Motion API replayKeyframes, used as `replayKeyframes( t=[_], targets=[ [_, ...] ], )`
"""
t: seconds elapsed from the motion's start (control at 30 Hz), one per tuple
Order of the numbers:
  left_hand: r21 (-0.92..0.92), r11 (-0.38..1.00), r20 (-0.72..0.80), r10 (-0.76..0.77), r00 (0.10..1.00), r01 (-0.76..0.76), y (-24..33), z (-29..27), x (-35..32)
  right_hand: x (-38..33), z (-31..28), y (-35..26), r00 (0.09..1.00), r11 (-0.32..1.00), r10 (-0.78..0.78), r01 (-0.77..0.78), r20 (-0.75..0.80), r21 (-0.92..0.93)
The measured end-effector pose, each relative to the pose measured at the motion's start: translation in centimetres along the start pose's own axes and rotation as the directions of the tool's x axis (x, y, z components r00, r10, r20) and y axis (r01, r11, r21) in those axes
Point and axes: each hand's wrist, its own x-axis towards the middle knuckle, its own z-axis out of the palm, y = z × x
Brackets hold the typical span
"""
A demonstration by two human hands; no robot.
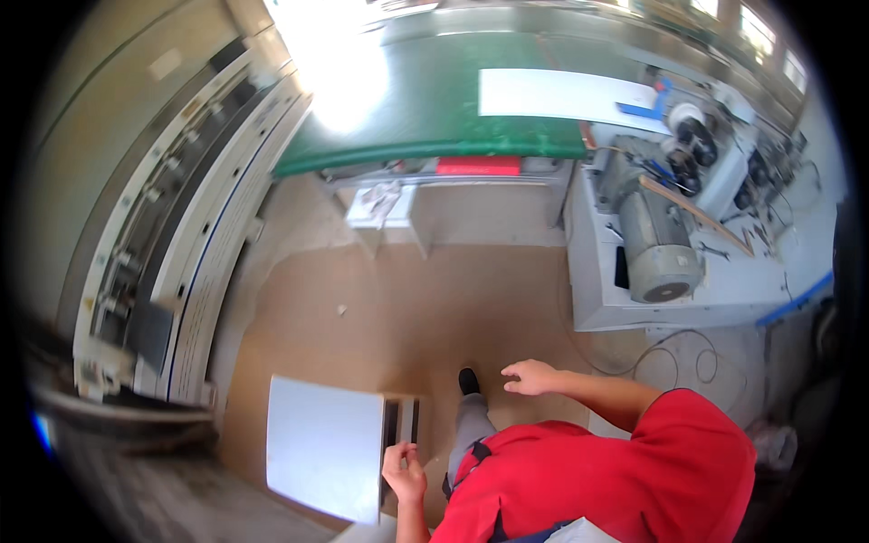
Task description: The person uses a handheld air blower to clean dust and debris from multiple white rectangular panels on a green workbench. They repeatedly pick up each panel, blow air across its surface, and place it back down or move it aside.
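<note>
My left hand (405, 472) hangs low beside the right edge of a white rectangular panel (326, 448), its fingers loosely curled with nothing visible in them. Whether it touches the panel's edge, I cannot tell. Just beyond that hand, dark and light strips (402, 421) run along the panel's side. My right hand (530, 376) is held out over the brown floor, empty, its fingers loosely bent and partly apart. It touches nothing.
A green-topped table (425, 100) stands ahead, bearing a long white board (570, 93). Below it is a small white stool (385, 213) with a cloth. On the right, a machine with a grey motor (656, 244) sits on a white base; cables lie nearby. A long machine (181, 244) lines the left.
</note>
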Motion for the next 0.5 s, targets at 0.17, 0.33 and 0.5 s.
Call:
replayKeyframes(
  t=[0.17, 0.33, 0.5],
  targets=[
    [-0.201, 0.980, 0.111, 0.037, 0.993, -0.014, -4.0, 5.6, 16.2, 3.1, -12.1, 6.0, 0.845, 0.958, 0.265, -0.177, -0.464, 0.225],
    [-0.253, 0.963, 0.216, -0.039, 0.976, 0.095, -0.7, 13.0, 28.7, 3.1, -23.2, 15.3, 0.416, 0.869, 0.488, -0.149, -0.767, 0.472],
    [-0.121, 0.979, 0.383, 0.201, 0.902, -0.167, 3.1, 21.9, 42.5, 4.7, -35.2, 17.6, 0.185, 0.578, 0.775, 0.180, -0.605, 0.796]
  ],
)
